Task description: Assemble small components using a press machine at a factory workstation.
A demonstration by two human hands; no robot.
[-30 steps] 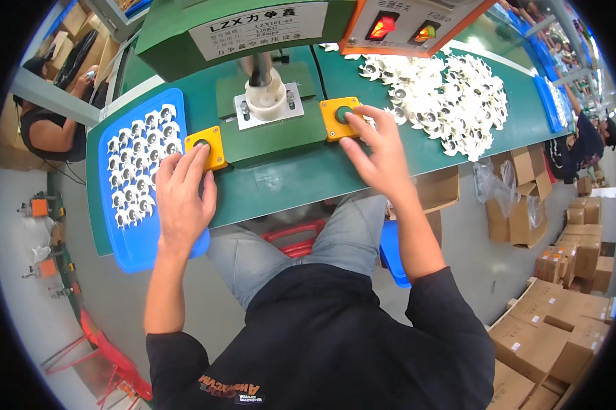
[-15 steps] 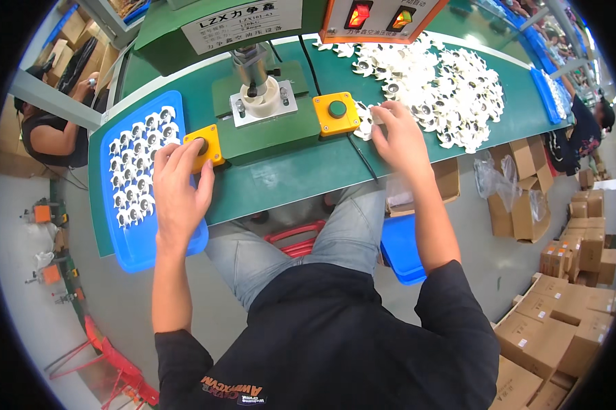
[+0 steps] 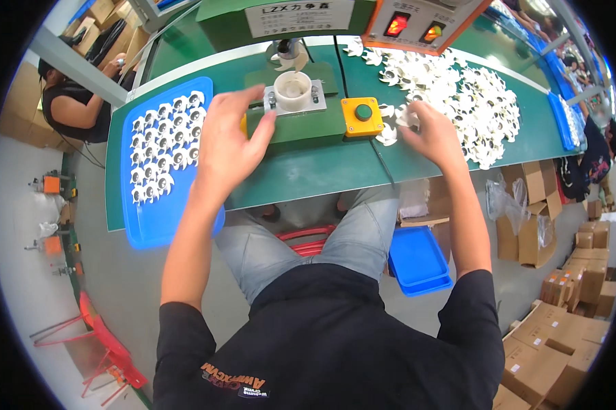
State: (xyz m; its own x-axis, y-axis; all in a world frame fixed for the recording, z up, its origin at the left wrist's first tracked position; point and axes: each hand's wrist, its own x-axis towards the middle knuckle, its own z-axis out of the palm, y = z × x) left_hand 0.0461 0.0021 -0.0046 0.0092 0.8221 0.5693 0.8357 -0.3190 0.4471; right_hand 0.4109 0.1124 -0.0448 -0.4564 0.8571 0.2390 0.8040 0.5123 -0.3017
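Fingers spread, my left hand (image 3: 231, 140) is in the air just left of the press's white ring-shaped holder (image 3: 293, 91), touching nothing I can make out. The holder sits on a metal plate (image 3: 315, 102); above it is the metal ram (image 3: 285, 49), with a pale bladed shape just under it. My left hand mostly hides a yellow button box. At the left edge of the pile, my right hand (image 3: 432, 134) has its thumb and fingers closed round a white impeller (image 3: 407, 117). Loose white impellers (image 3: 387, 134) lie beside its fingertips.
A blue tray (image 3: 175, 222) at left bears rows of white impellers with dark centres. A yellow box with a green button (image 3: 363, 116) stands right of the press. Behind my right hand spreads a large impeller pile (image 3: 486, 102). Blue trays (image 3: 419, 256) and cartons (image 3: 547, 335) are below, right.
My left hand has left the yellow button box and moved right toward the holder. The ram has risen off the holder. My right hand stays at the pile's edge, its fingers more bent.
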